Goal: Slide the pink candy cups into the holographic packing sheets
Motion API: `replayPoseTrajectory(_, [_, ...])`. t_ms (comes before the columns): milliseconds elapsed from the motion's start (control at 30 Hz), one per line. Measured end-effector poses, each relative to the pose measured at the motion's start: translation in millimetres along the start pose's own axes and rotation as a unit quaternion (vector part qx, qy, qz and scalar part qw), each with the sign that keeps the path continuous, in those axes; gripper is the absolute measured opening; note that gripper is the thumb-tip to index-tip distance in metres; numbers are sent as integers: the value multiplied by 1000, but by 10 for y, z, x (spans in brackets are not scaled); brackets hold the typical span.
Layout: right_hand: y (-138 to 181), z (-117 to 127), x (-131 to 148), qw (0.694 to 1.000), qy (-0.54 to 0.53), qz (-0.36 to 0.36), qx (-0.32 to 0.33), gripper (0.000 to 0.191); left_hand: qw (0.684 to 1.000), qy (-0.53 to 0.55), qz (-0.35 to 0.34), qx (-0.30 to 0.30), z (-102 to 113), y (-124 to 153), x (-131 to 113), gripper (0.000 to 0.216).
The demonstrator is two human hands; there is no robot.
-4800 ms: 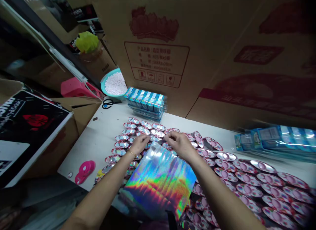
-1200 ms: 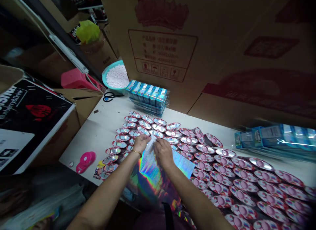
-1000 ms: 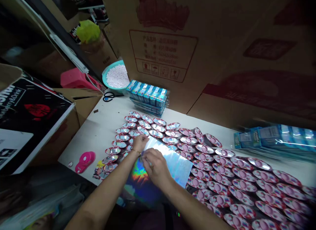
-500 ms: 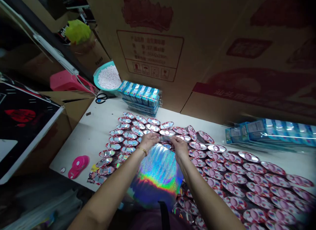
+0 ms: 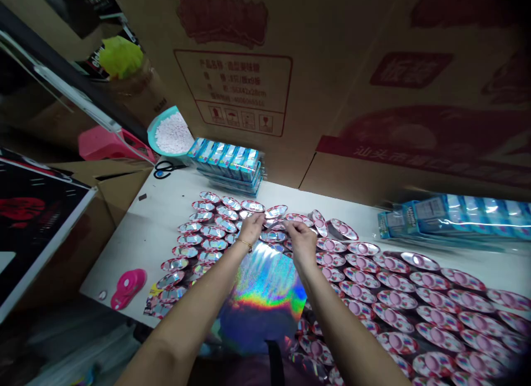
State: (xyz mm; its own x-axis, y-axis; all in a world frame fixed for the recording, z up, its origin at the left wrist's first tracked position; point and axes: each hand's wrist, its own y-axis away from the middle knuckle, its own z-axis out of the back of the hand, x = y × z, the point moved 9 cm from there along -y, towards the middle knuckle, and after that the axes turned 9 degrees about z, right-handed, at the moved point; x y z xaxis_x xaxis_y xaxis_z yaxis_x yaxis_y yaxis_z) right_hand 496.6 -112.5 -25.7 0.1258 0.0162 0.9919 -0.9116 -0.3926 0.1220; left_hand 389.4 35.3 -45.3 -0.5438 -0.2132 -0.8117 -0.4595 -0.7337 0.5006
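"Rainbow-sheened sheet (image 5: 269, 286), where is it?"

"Just below the hands, at the near side of the table (image 5: 133, 231), between the two forearms. They cover parts of its side edges, and its lower end fades into shadow by a black strap (image 5: 274, 364)."

"And the hands?"

"The left hand (image 5: 251, 228) has its fingertips pinched together; the right hand (image 5: 302, 241) is closed much the same way. Between them runs a thin strip (image 5: 274, 224), one end in each pinch. It's too slight to tell whether it joins the sheet."

"What's around it?"

"Rows of oval-topped packs (image 5: 394, 298), many with pink centres. Arms and sheet hide some; others blur towards the right edge."

"Any writing?"

"On the big carton (image 5: 332, 115) behind, 产品名称 heads a framed panel, with four handling symbols beneath. Further right I read 板装 in a red block, and 汕头市 on the red band before the characters blur. Its upper logo is cut off."

"And elsewhere?"

"The blue packs (image 5: 228, 162) carry print too small to read. At left, a black-printed box (image 5: 25, 220) shows a red emblem, the rest cropped. Beside the yellow bag (image 5: 121, 57), just 'ele' comes through."
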Motion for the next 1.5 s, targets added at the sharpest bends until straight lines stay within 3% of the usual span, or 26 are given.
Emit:
replayPoseTrajectory(100, [15, -4, -2, 998, -57, -39, -8, 24, 976, 149, 133, 91, -160, 69, 170, 42])
replayPoseTrajectory(167, [3, 19, -57, 996, -67, -51, -20, 24, 956, 210, 175, 110, -200, 128, 194, 46])
replayPoseTrajectory(300, [-35, 48, -201, 998, -42, -40, -28, 25, 964, 217, 130, 86, -161, 133, 116, 30])
replayPoseTrajectory(433, [-70, 85, -224, 996, 75, 22, -38, 28, 980, 178, 83, 16, -104, 46, 130, 15])
replayPoseTrajectory(533, [-75, 78, -237, 993, 102, 36, -40, 31, 986, 159, 55, -18, -59, 6, 144, 11])
replayPoseTrajectory(700, [-58, 40, -216, 996, 74, 24, -32, 35, 972, 195, 124, 47, -93, 35, 278, 19])
replayPoseTrajectory(833, [-40, 11, -236, 999, 39, -13, -28, 35, 962, 220, 129, 99, -137, 72, 248, 38])
replayPoseTrajectory(933, [-45, 19, -264, 999, 29, -19, -32, 36, 964, 210, 129, 97, -151, 62, 244, 45])
replayPoseTrajectory(1067, [-92, 70, -229, 993, 107, 41, -30, 35, 980, 158, 105, 54, -116, -15, 250, 29])
replayPoseTrajectory(1200, [-101, 69, -119, 955, 273, 115, -22, 29, 998, 6, 45, -35, -7, -89, 178, 21])
replayPoseTrajectory(1333, [-66, 39, -72, 908, 399, 126, -24, 25, 981, -164, -17, -99, 29, -58, 19, 18])
replayPoseTrajectory(1500, [-54, -24, -69, 884, 447, 136, -14, 24, 956, -267, -61, -105, -57, 32, -113, 19])
